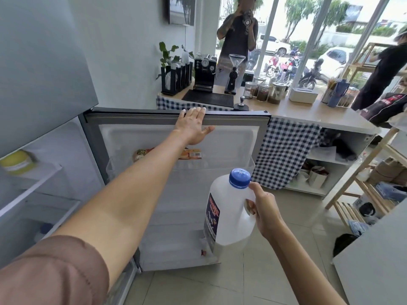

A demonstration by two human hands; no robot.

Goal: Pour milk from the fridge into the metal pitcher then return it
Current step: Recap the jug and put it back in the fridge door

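Milk jug point(226, 210) hangs by its handle from the right hand point(265, 211), fingers curled round it, just outside the fridge door point(176, 168); left hand point(193, 126) lies flat-fingered on the door's top edge (steadying it, probably for swinging).

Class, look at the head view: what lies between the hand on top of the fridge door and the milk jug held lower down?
In the head view, the fridge door's inner liner and a door shelf holding an orange-labelled packet lie between the left hand and the milk jug.
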